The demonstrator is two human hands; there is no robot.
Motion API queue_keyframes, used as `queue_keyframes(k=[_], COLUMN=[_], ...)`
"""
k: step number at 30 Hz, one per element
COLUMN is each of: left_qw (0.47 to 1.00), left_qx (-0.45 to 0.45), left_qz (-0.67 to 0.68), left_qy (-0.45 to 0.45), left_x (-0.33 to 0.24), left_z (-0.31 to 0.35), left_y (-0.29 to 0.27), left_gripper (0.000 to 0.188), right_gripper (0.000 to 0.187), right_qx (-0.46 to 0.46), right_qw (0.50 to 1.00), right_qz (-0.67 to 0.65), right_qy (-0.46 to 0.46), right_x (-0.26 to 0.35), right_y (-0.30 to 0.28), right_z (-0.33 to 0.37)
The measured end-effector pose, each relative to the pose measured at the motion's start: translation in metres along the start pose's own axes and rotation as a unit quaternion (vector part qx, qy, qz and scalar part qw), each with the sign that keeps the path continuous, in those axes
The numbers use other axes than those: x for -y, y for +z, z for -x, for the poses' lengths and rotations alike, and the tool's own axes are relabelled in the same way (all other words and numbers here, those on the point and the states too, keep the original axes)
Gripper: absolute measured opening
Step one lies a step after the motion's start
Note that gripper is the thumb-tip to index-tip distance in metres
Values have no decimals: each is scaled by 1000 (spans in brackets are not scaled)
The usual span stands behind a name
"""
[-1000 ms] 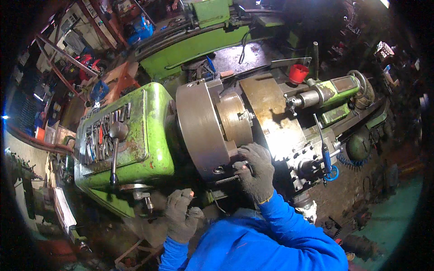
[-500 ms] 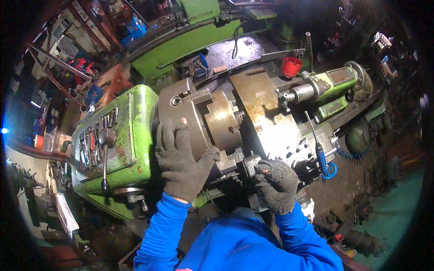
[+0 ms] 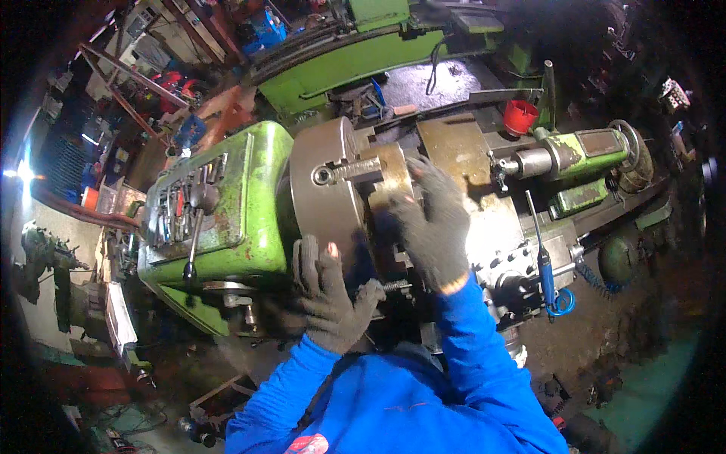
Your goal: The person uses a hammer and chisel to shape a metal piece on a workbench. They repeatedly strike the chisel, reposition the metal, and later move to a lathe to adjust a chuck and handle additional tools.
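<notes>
A large metal lathe chuck (image 3: 321,197) sits beside the green headstock (image 3: 261,170), one jaw (image 3: 355,168) and its screw socket facing up. In the chuck is a thick, brownish metal workpiece (image 3: 392,174) with a stepped edge. My left hand (image 3: 333,303), in a dark grey knit glove with a bare fingertip showing, is open at the near lower side of the chuck, fingers pointing up along it. My right hand (image 3: 435,227), gloved alike, lies open over the workpiece's right face, fingers spread. Whether its fingertips touch the metal is hard to tell.
A lever (image 3: 198,234) and several small tools (image 3: 181,200) are on the headstock. Right of my right hand are the tool post (image 3: 514,265) and a blue-handled air gun (image 3: 546,276). Farther along stand a red cup (image 3: 520,117) and the green tailstock (image 3: 582,151).
My right hand has gone from closed near the tool post to open over the workpiece. The chuck has turned toward me, and my left hand is lower on it. The view has shifted.
</notes>
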State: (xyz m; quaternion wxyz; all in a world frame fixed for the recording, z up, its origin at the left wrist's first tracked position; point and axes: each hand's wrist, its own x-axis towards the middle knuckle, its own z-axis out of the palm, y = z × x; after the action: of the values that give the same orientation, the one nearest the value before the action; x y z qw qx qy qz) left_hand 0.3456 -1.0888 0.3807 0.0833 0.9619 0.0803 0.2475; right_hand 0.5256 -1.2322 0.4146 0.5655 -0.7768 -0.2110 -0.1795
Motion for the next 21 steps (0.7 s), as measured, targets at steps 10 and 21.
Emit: queue_keyframes(k=[10, 21], left_qw=[984, 938], left_qx=[-22, -57], left_qz=[94, 194], left_qy=[-149, -283], left_x=[18, 52], left_z=[90, 175], left_y=[-66, -56], left_gripper=[85, 65], right_gripper=[33, 24], right_qx=[89, 105], right_qw=[987, 984], right_qz=[102, 80], right_qy=[-82, -120], right_x=[0, 18], right_y=[62, 50], right_z=[-23, -14])
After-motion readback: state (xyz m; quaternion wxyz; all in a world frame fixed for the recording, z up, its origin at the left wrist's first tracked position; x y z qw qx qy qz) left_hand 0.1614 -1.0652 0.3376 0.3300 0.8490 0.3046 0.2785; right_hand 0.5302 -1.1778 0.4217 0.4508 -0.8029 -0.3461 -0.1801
